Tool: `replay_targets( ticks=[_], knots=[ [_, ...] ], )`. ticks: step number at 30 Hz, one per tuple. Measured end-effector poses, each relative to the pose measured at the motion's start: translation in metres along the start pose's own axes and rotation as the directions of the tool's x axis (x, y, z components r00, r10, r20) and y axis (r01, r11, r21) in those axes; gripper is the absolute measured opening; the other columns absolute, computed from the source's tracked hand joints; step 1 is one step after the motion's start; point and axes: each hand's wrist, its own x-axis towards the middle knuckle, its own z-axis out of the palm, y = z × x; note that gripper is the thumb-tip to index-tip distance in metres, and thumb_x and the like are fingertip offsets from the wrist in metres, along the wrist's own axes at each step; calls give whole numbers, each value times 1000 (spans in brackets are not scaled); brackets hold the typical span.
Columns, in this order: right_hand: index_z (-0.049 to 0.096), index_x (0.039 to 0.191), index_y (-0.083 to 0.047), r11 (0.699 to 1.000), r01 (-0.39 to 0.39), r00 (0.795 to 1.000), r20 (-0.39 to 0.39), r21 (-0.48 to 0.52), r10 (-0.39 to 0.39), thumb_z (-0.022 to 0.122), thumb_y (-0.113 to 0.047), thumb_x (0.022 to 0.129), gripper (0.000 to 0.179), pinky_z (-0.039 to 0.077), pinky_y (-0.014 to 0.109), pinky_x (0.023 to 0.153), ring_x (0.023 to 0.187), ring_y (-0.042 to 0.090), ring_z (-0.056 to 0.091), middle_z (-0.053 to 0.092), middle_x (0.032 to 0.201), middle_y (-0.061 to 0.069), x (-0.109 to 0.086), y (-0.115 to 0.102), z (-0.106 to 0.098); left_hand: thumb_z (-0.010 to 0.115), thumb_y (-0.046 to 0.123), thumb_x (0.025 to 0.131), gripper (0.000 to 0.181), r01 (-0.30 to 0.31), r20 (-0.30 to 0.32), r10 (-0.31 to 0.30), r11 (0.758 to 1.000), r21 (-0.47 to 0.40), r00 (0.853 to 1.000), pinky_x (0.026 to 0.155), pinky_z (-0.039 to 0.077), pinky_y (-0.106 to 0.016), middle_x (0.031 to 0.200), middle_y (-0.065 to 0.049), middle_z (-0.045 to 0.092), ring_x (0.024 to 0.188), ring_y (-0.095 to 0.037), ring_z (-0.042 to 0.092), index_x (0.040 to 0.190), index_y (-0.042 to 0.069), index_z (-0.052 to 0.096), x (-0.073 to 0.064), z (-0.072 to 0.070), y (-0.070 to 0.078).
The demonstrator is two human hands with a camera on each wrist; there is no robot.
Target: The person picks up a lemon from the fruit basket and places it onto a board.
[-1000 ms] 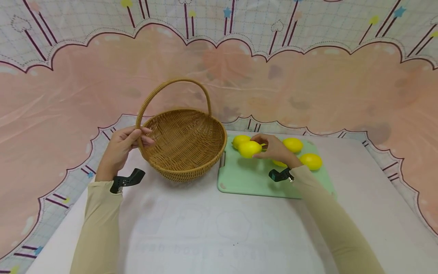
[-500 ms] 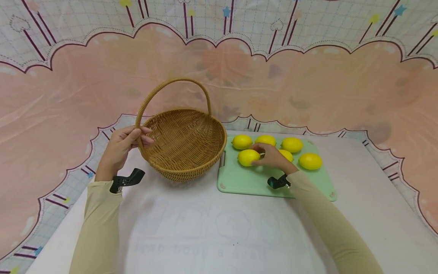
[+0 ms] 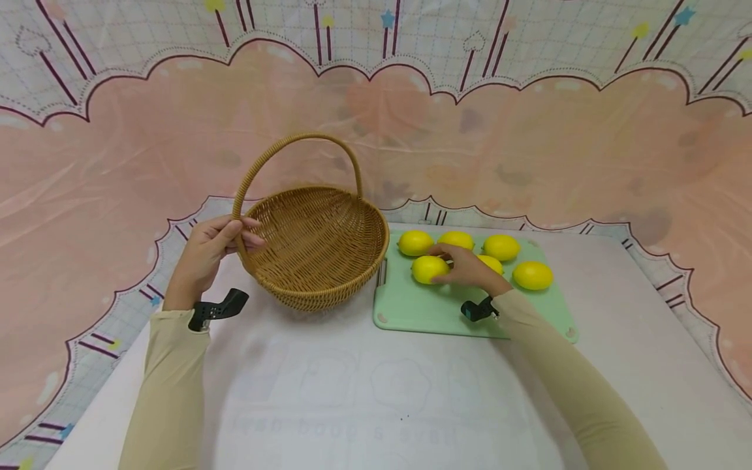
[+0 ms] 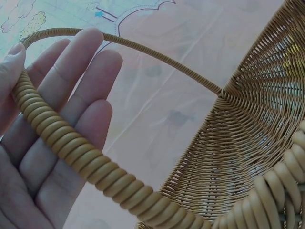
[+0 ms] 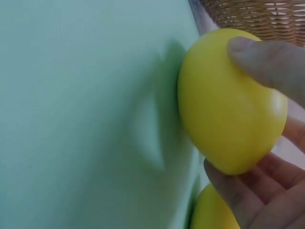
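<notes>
My left hand (image 3: 202, 254) pinches the handle (image 4: 71, 143) of a brown woven basket (image 3: 317, 245) between thumb and index finger, the other fingers stretched out beyond it. The basket tips toward me, and its bowl holds nothing. On the right, my right hand (image 3: 467, 269) grips a yellow lemon (image 3: 427, 270), low over the pale green cutting board (image 3: 435, 318). In the right wrist view the thumb lies on one side of the lemon (image 5: 228, 105) and the fingers curl around its end. Behind this hand another lemon (image 3: 490, 264) is partly hidden.
More lemons rest on the board: a back-left one (image 3: 416, 243), a back-middle one (image 3: 456, 240), a back-right one (image 3: 502, 248) and one at the right (image 3: 532, 275). The basket's rim stands close to the board's left edge. A patterned cloth (image 3: 376, 150) hangs behind the white table (image 3: 329, 405).
My right hand has lowered the lemon toward the board from a raised position, then shifted it slightly right. The left hand and basket have stayed in place.
</notes>
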Motion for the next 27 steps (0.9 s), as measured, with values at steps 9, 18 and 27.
replay_targets(
  ticks=[9,18,27],
  knots=[
    [55,119,-5,1000,-10,1000,-16,-5,10,76,-16,79,47,46,44,100,117,32,54,56,125,13,4,-1,-3,46,17,99,25,-13,5,13,1000,-16,1000,75,54,-17,78,4,74,76,-7,71,98,9,69,1,0,0],
    [56,119,-3,1000,-1,999,44,10,0,71,-18,84,41,49,42,97,115,32,56,57,123,15,-4,1,-10,46,17,99,24,0,10,0,1000,-11,1000,75,54,-17,78,5,74,77,-6,71,97,14,70,2,4,-2],
    [55,123,-1,997,72,997,3,6,-72,67,-15,87,41,46,43,100,116,32,55,56,125,16,-1,-1,-9,45,15,99,24,-25,9,25,1000,-13,1000,74,54,-16,80,4,74,79,-7,71,100,9,69,0,2,-2]
  ],
)
